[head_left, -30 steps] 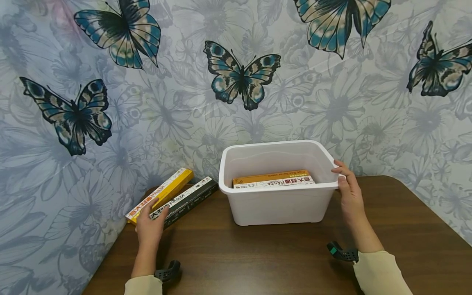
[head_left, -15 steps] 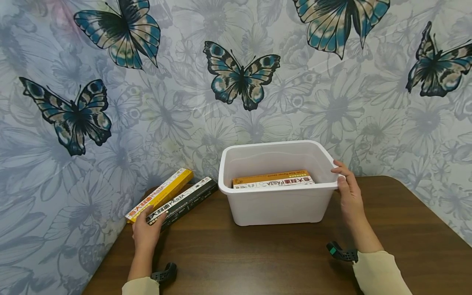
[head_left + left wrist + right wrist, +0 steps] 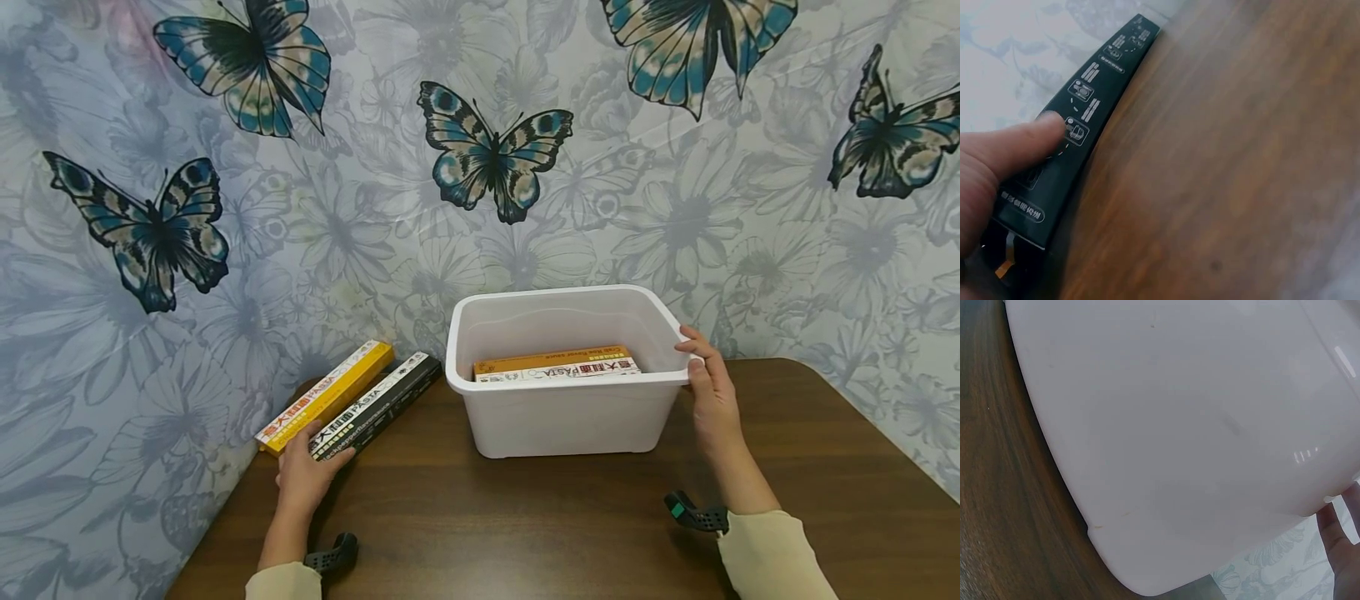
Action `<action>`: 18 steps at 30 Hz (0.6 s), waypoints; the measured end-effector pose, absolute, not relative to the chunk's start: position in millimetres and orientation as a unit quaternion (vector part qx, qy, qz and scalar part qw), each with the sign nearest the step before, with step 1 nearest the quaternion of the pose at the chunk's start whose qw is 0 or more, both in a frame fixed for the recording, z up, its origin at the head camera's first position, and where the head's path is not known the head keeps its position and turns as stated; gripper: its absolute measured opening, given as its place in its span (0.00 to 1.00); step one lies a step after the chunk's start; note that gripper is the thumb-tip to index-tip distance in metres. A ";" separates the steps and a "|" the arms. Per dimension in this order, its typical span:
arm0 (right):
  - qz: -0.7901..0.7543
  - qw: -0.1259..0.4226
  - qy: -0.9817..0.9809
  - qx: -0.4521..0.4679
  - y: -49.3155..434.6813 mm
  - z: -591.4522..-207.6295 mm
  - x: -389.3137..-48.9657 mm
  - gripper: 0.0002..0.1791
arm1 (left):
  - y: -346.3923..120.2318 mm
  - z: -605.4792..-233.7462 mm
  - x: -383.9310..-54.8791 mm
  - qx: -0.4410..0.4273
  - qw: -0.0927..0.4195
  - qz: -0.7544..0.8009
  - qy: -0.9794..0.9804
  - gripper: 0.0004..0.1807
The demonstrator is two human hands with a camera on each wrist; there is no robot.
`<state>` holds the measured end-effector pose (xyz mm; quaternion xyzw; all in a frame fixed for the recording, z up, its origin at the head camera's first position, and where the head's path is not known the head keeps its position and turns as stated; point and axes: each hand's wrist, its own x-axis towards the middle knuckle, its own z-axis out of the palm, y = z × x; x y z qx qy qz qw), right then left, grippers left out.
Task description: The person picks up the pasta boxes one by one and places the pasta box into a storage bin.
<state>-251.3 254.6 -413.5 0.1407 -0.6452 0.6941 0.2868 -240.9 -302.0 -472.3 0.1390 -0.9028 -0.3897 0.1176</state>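
Note:
A long black pasta box (image 3: 378,407) lies slanted on the table, and my left hand (image 3: 302,477) grips its near end. In the left wrist view the thumb presses on the dark printed face of the box (image 3: 1085,119). Just left of it is a yellow pasta box (image 3: 330,396), lying almost parallel. My right hand (image 3: 712,400) holds the right rim of a white plastic bin (image 3: 562,425), thumb outside the corner. From the right wrist, the bin's side wall (image 3: 1147,456) fills most of the view, with fingers (image 3: 1334,537) at its edge.
Inside the bin lies an orange and white pasta box (image 3: 555,363), its lower part hidden by the front wall. The brown wooden table (image 3: 510,525) meets a wall (image 3: 360,242) papered with flowers and butterflies, close behind the bin and boxes.
My left hand has shifted slightly down and left, its thumb now farther out to the right. The black box has tipped so more of its lettered top shows. The right hand and bin stay put.

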 end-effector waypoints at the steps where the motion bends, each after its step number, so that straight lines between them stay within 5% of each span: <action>1: 0.694 0.286 -0.646 0.140 254.5 -413.4 -251.2 0.18 | -302.8 -472.6 -241.0 0.135 0.112 -0.385 -0.906 0.47; 18: 0.692 0.283 -0.652 0.126 253.4 -412.6 -249.8 0.18 | -308.7 -475.5 -242.0 0.122 0.104 -0.400 -0.902 0.47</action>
